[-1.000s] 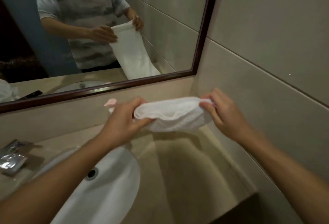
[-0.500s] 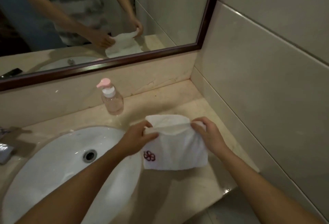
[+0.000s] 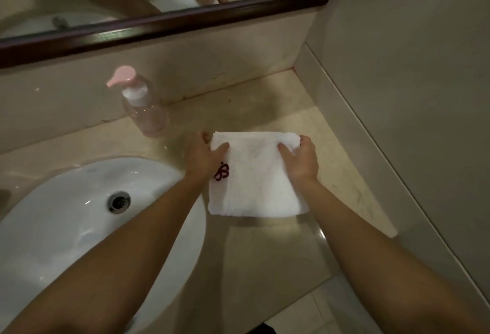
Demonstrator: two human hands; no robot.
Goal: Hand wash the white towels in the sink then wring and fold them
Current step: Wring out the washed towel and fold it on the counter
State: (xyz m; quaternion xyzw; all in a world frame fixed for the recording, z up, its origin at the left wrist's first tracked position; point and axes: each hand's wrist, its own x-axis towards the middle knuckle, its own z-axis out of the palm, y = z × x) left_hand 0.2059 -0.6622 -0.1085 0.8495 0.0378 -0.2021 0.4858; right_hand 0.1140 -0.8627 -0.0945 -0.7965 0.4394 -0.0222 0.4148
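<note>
Head view: both hands, left hand (image 3: 205, 158) and right hand (image 3: 302, 160), apparently pinch the folded towel (image 3: 256, 182) on the counter (image 3: 265, 254)

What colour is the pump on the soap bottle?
Pink pump, on the clear soap bottle, seen from the head view.

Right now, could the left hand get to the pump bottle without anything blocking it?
Probably yes. The left hand pinches the towel corner, and the pump bottle stands just beyond it with bare counter between; it must release first.
</note>
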